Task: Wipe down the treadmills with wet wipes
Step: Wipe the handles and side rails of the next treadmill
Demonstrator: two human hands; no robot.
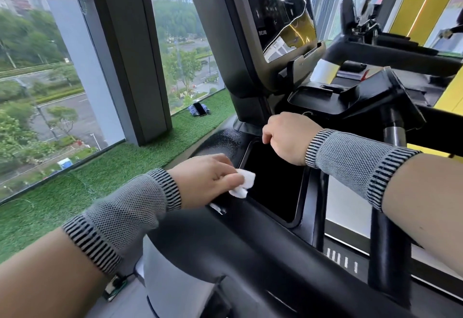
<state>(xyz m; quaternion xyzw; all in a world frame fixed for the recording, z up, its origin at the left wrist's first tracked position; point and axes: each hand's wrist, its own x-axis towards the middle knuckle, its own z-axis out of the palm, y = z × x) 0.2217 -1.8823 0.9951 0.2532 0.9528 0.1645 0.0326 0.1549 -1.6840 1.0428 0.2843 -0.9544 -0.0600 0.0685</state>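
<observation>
Beyond the floor-to-ceiling glass window point(37, 67) and a strip of green artificial turf point(75, 187), a dark phone resting on a blue pouch point(199, 110) lies on the grass near the sill, well apart from the work.

In the foreground, a person's left hand point(203, 180), its wrist in a grey mesh band with black-and-white striped edges point(122, 217), pinches a small crumpled white wet wipe point(243, 183) between thumb and curled fingers. The wipe juts from the fingertips toward the right, touching the left rim of the black rectangular recessed tray point(273, 182) set into the black plastic treadmill console point(250, 255). Bunching the wipe into a wad, it seems, gives firm pressure along the narrow edge where grime would gather.

Damp streaks glisten on the console deck just above the tray, suggesting that stretch is already wiped.

Farther right, the right hand point(288, 137), in a matching band, rests at the tray's upper corner, fingers curled under; whether it holds anything cannot be told. It probably steadies the person leaning in.

Above stands the glossy black display screen point(280, 9), catching yellow reflections, and a second black treadmill point(375, 42) waits against the yellow wall at far right.
</observation>
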